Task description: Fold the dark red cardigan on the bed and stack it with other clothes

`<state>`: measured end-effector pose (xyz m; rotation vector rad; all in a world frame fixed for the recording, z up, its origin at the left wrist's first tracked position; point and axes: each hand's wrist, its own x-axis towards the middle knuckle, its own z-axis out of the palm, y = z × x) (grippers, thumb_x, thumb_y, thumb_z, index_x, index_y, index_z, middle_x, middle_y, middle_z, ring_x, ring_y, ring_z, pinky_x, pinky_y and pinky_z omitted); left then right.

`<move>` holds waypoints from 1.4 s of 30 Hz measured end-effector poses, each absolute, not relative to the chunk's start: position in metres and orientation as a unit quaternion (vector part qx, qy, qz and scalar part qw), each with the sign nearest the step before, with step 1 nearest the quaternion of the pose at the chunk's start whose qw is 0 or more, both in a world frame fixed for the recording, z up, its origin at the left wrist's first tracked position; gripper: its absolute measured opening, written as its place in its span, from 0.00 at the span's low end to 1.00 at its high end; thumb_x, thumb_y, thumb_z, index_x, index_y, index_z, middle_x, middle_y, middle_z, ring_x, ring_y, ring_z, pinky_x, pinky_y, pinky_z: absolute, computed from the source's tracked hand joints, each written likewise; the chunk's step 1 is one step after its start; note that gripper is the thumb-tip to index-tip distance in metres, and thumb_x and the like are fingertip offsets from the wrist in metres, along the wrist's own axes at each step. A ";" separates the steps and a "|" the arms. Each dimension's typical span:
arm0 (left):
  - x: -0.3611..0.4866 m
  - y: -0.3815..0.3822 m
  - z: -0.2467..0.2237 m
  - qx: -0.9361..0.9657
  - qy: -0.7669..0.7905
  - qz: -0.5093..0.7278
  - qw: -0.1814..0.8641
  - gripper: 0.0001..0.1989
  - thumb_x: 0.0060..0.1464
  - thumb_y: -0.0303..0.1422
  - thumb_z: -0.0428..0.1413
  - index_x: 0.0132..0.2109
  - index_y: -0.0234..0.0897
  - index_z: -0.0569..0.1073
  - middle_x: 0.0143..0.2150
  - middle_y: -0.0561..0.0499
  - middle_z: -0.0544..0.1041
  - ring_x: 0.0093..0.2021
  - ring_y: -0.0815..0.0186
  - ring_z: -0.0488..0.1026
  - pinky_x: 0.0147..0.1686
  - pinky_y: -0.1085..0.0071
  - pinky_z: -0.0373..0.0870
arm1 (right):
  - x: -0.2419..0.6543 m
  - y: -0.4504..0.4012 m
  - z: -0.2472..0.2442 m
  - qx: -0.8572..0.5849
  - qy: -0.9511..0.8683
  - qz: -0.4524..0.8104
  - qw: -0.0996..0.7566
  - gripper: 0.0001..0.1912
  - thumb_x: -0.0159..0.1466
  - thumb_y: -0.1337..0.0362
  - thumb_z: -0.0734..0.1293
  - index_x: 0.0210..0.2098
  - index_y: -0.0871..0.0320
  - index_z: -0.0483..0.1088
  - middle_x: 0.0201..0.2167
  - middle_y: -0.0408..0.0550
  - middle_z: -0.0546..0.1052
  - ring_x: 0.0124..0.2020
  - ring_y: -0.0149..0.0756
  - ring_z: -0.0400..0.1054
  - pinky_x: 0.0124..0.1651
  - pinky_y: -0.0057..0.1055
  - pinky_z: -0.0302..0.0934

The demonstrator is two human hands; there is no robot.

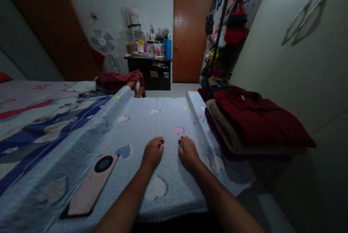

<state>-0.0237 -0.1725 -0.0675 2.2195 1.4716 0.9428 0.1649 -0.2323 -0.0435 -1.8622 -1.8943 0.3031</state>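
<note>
My left hand rests on a pale blue sheet with heart shapes. Its fingers are loosely bent, with a small gap at the thumb and nothing seen in them. To the right, my right hand lies on the same sheet in much the same pose, also holding nothing visible. A strip of sheet separates the two hands. Just beyond the right one is a pink heart in the pattern. Left of my left forearm, a pink smartphone lies with its round camera ring upward.
Folded clothes, a dark red garment on top, are stacked at the right beside a pale wardrobe. A bed with a patterned cover extends left. Farther back stand a fan, a dark cabinet and a wooden door.
</note>
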 end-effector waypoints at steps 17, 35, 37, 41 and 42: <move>-0.024 -0.173 -0.064 0.770 0.525 0.327 0.155 0.13 0.49 0.30 0.46 0.37 0.39 0.75 0.49 0.45 0.78 0.51 0.59 0.74 0.56 0.61 0.67 | 0.307 -0.309 0.125 -0.738 -0.554 -0.264 0.280 0.25 0.62 0.57 0.62 0.56 0.61 0.65 0.60 0.64 0.65 0.62 0.61 0.53 0.57 0.62 0.48; -0.025 -0.174 -0.062 0.738 0.524 0.353 0.238 0.12 0.52 0.38 0.51 0.38 0.40 0.76 0.49 0.46 0.79 0.51 0.56 0.74 0.57 0.57 0.66 | 0.212 -0.260 0.159 -0.542 -0.662 -0.155 0.494 0.13 0.62 0.71 0.56 0.41 0.53 0.69 0.41 0.45 0.75 0.48 0.37 0.67 0.66 0.46 0.40; -0.027 -0.174 -0.061 0.699 0.510 0.381 0.327 0.18 0.56 0.44 0.49 0.43 0.38 0.76 0.48 0.45 0.79 0.50 0.56 0.74 0.55 0.56 0.67 | 0.180 -0.256 0.135 -0.513 -0.704 -0.097 0.482 0.14 0.62 0.73 0.57 0.41 0.53 0.69 0.42 0.46 0.75 0.50 0.36 0.66 0.67 0.45 0.36; -0.029 -0.165 -0.056 0.561 0.448 0.474 0.509 0.31 0.62 0.52 0.37 0.55 0.34 0.69 0.50 0.41 0.78 0.49 0.57 0.76 0.51 0.58 0.71 | 0.133 -0.260 0.073 -0.485 -0.749 0.013 0.452 0.13 0.60 0.74 0.58 0.40 0.54 0.68 0.42 0.46 0.76 0.51 0.36 0.65 0.67 0.45 0.35; -0.030 -0.161 -0.054 0.541 0.444 0.477 0.532 0.33 0.62 0.53 0.34 0.58 0.34 0.65 0.50 0.40 0.77 0.48 0.58 0.76 0.49 0.58 0.72 | 0.126 -0.262 0.059 -0.481 -0.760 0.041 0.435 0.12 0.60 0.74 0.59 0.39 0.54 0.68 0.42 0.46 0.75 0.51 0.36 0.65 0.67 0.45 0.35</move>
